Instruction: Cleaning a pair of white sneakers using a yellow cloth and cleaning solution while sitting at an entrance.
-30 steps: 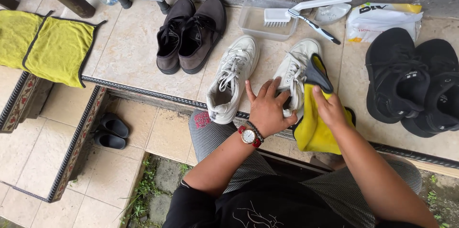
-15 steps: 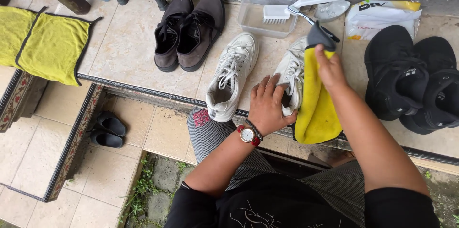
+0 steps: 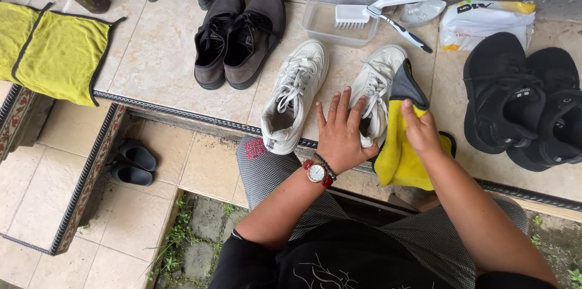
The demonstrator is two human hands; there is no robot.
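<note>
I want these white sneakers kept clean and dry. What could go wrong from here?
The left hand steadies the right white sneaker near the step's edge, so a hard wipe with the yellow cloth in the right hand might nudge it off. The brush balanced over the clear tub could tip.

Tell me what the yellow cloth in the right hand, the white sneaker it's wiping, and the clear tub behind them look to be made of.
Yellow cloth with dark edging: soft, matte, fuzzy nap, probably microfibre. White lace-up sneaker: smooth, faintly glossy upper, likely leather or a synthetic lookalike, with woven laces. Clear rectangular tub: see-through, thin-walled, glossy, almost certainly plastic. The right hand grips the cloth; the left hand steadies the sneaker.
</note>
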